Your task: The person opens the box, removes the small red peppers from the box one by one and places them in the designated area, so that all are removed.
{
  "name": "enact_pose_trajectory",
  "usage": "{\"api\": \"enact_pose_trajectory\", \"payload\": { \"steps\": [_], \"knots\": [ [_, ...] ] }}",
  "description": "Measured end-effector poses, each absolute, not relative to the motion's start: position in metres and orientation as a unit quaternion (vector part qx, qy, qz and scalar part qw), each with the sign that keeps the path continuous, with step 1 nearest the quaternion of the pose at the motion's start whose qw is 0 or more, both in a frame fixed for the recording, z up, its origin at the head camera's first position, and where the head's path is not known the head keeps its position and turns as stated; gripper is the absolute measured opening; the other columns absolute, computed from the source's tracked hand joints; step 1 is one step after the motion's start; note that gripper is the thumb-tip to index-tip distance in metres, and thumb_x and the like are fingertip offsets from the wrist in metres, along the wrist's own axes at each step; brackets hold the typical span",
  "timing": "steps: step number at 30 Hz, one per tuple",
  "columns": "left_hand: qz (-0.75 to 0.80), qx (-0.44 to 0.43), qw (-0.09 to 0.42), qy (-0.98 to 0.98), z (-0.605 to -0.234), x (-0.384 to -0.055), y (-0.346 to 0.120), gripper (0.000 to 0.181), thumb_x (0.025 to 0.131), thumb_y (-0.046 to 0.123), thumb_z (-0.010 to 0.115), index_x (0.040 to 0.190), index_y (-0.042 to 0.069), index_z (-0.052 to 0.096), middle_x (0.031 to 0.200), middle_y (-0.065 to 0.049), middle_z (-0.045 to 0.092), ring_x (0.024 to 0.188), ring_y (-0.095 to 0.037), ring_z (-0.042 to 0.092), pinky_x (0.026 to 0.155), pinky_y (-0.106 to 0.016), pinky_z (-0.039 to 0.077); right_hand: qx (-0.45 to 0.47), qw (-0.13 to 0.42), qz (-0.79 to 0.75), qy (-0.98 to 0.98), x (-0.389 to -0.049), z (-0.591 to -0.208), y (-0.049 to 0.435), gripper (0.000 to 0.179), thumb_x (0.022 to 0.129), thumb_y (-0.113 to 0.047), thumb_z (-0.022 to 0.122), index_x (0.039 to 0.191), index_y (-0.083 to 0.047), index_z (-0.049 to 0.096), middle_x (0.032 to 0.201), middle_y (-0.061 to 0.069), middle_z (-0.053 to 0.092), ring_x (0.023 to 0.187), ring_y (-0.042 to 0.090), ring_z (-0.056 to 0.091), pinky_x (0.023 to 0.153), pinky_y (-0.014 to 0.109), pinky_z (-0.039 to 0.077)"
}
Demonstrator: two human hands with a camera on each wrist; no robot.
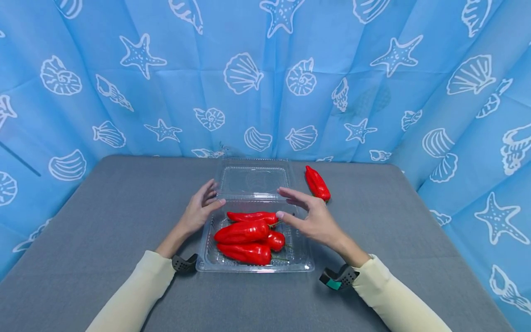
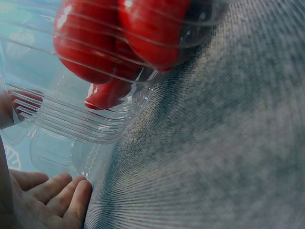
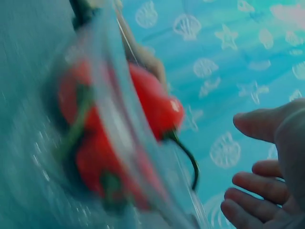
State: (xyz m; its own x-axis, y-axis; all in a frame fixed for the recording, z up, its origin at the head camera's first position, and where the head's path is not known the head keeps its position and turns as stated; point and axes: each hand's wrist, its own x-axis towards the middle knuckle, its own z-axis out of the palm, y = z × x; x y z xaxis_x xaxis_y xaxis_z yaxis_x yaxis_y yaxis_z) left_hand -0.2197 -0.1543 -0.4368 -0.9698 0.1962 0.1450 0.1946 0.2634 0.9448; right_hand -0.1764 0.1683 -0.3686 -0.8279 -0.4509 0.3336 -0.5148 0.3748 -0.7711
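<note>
A clear plastic clamshell box (image 1: 255, 268) lies on the table with its lid (image 1: 254, 179) folded back away from me. Several red peppers (image 1: 242, 232) with green stems are piled in its base. My left hand (image 1: 199, 210) is at the box's back left corner, fingers loosely extended outside the wall. Through the ribbed plastic the left wrist view shows its thumb (image 2: 24, 104). Over the back right side hovers my right hand (image 1: 313, 219), thumb apart from the fingers and nothing between them. In the right wrist view, a pepper's curved stem (image 3: 188, 155) hangs near that hand.
One more red pepper (image 1: 317, 183) lies on the grey tablecloth (image 1: 137, 198), behind the right hand and right of the lid. A blue curtain (image 1: 257, 115) with white shells and starfish borders the table at the back and sides.
</note>
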Motion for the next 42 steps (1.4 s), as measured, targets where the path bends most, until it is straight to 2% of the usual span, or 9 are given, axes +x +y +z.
{"api": "enact_pose_trajectory", "payload": {
  "steps": [5,13,16,21,27,36,42],
  "knots": [
    [0.594,0.125,0.0,0.794,-0.437,-0.22,-0.155,0.079,0.099,0.02,0.064,0.159,-0.004,0.018,0.16,-0.027,0.029,0.144,-0.045,0.035,0.118,-0.055,0.031,0.36,-0.003,0.462,-0.81,-0.164,-0.372,0.155,0.062,0.09,-0.015,0.077,0.147,-0.007,0.054,0.143,0.01,0.06,0.126,0.035,0.059,0.101,0.059,0.049],
    [0.596,0.129,0.002,0.793,-0.437,-0.22,-0.155,0.079,0.099,0.019,0.063,0.16,-0.004,0.017,0.161,-0.027,0.029,0.144,-0.045,0.034,0.118,-0.055,0.031,0.417,-0.071,0.408,-0.809,-0.158,-0.38,0.146,0.071,0.09,-0.021,0.078,0.152,-0.009,0.046,0.147,0.008,0.055,0.126,0.021,0.058,0.099,0.039,0.055],
    [0.597,0.13,0.0,0.792,-0.437,-0.22,-0.155,0.078,0.1,0.019,0.062,0.159,-0.004,0.018,0.161,-0.027,0.029,0.144,-0.045,0.034,0.118,-0.054,0.031,0.421,-0.082,0.381,-0.819,-0.157,-0.38,0.147,0.072,0.09,-0.023,0.078,0.154,-0.013,0.045,0.149,0.004,0.053,0.128,0.021,0.054,0.099,0.036,0.055],
    [0.597,0.131,-0.003,0.792,-0.438,-0.221,-0.155,0.078,0.1,0.019,0.062,0.159,-0.005,0.018,0.16,-0.027,0.029,0.144,-0.045,0.034,0.119,-0.054,0.03,0.428,-0.078,0.345,-0.832,-0.157,-0.382,0.147,0.069,0.092,-0.023,0.076,0.154,-0.014,0.046,0.151,0.002,0.051,0.133,0.021,0.051,0.102,0.039,0.053],
    [0.599,0.131,-0.004,0.79,-0.438,-0.221,-0.154,0.078,0.1,0.019,0.062,0.159,-0.005,0.017,0.16,-0.027,0.029,0.144,-0.045,0.034,0.119,-0.054,0.03,0.419,-0.06,0.36,-0.831,-0.157,-0.384,0.146,0.059,0.093,-0.015,0.075,0.148,-0.011,0.054,0.144,0.002,0.058,0.128,0.02,0.057,0.103,0.037,0.052],
    [0.598,0.132,-0.001,0.791,-0.439,-0.22,-0.154,0.078,0.1,0.019,0.061,0.159,-0.004,0.017,0.16,-0.028,0.029,0.144,-0.045,0.034,0.119,-0.055,0.03,0.414,-0.056,0.383,-0.824,-0.158,-0.382,0.146,0.055,0.092,-0.014,0.076,0.144,-0.01,0.059,0.14,0.003,0.062,0.125,0.021,0.06,0.101,0.036,0.053],
    [0.596,0.133,-0.002,0.792,-0.438,-0.22,-0.154,0.078,0.1,0.019,0.062,0.159,-0.005,0.018,0.16,-0.027,0.03,0.144,-0.045,0.035,0.118,-0.055,0.031,0.404,-0.02,0.409,-0.818,-0.16,-0.374,0.15,0.054,0.089,-0.01,0.079,0.14,-0.007,0.062,0.136,0.004,0.065,0.124,0.022,0.061,0.1,0.038,0.054]
  ]
}}
